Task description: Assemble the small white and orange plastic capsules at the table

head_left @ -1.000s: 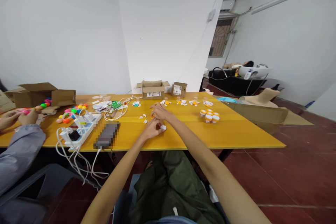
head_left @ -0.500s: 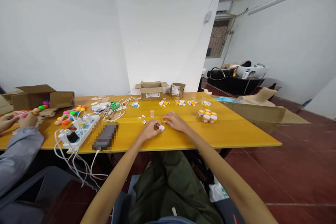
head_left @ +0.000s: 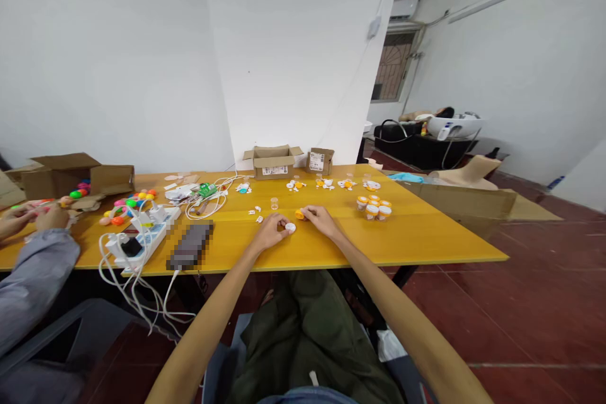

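Note:
My left hand (head_left: pixel 271 232) is closed on a small round white plastic disc (head_left: pixel 290 227), pinched between thumb and fingertips just above the table. Right beside it, my right hand (head_left: pixel 320 220) grips a small orange round plastic piece (head_left: pixel 300 214) by its edge. The two pieces are apart. Beyond my hands stands a small clear cup (head_left: pixel 274 203). Some small white parts (head_left: pixel 259 219) lie to the left of it. At the right is a cluster of clear jars with orange and white lids (head_left: pixel 374 207).
Groups of orange and white parts (head_left: pixel 326 184) lie along the back of the yellow table (head_left: pixel 416 240), before two cardboard boxes (head_left: pixel 273 163). At left are a phone (head_left: pixel 190 246), a power strip with cables (head_left: pixel 156 233), and another person's hands (head_left: pixel 50 217) near colourful balls (head_left: pixel 127 203).
My right hand has lifted slightly and shifted right, and the orange piece in it now shows more fully. My left hand keeps its hold on the white disc.

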`<state>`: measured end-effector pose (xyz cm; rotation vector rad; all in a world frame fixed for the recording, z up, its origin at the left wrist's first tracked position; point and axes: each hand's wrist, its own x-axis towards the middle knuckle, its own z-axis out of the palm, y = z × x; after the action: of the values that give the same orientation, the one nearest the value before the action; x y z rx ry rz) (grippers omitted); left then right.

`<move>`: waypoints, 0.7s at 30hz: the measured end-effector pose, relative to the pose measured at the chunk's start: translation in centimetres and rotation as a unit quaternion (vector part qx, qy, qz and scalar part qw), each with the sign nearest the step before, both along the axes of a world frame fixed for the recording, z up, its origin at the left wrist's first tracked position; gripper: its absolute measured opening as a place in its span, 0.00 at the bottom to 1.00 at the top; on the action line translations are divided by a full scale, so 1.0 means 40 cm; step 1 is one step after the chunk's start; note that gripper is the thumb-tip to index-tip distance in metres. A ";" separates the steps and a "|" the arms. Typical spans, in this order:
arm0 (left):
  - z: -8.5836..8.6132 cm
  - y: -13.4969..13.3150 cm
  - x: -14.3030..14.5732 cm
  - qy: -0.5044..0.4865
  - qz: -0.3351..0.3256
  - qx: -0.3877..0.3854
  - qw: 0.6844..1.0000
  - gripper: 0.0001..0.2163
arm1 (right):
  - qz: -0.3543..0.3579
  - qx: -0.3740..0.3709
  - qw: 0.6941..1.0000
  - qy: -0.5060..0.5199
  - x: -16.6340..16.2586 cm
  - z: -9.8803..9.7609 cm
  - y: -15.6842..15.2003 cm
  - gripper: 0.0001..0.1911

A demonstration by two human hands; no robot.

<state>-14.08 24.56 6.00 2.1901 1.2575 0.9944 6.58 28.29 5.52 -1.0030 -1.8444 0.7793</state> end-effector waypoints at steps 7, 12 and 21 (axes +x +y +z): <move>-0.003 0.004 -0.002 -0.013 -0.010 0.007 1.000 0.05 | 0.048 -0.025 0.997 0.062 0.003 -0.017 0.012 0.22; -0.005 0.006 -0.002 -0.016 -0.009 0.006 1.000 0.05 | 0.037 -0.007 0.999 0.038 0.006 -0.019 0.011 0.19; -0.007 0.011 -0.002 -0.019 -0.014 0.012 1.000 0.05 | -0.032 0.109 0.987 -0.118 -0.004 -0.031 -0.009 0.05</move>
<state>-14.15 24.99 5.72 2.1891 1.2012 1.0400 6.43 27.94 4.28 -1.0401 -2.0368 0.4238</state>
